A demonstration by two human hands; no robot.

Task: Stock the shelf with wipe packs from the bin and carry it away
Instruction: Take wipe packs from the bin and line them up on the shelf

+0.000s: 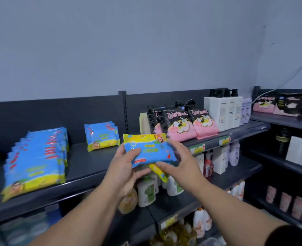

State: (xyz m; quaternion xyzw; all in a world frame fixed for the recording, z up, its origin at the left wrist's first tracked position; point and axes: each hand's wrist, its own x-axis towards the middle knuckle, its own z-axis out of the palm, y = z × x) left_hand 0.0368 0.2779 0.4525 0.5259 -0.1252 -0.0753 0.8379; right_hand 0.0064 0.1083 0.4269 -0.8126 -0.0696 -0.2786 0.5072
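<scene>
Both hands curl round two wipe packs (151, 151): left hand (123, 163) thumb on top, right hand (180, 161) pinching the right end, held over the shelf (93, 158) front edge. Soft, light, slick film, probably slides; grip the ends. Dark metal shelf, stocked rows (38, 157) at left, grey wall (146, 41) behind

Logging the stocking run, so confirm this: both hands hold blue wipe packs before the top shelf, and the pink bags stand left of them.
Not quite. The head view shows the pink bags standing right of the wipe packs; the left hand and right hand do hold them.
</scene>
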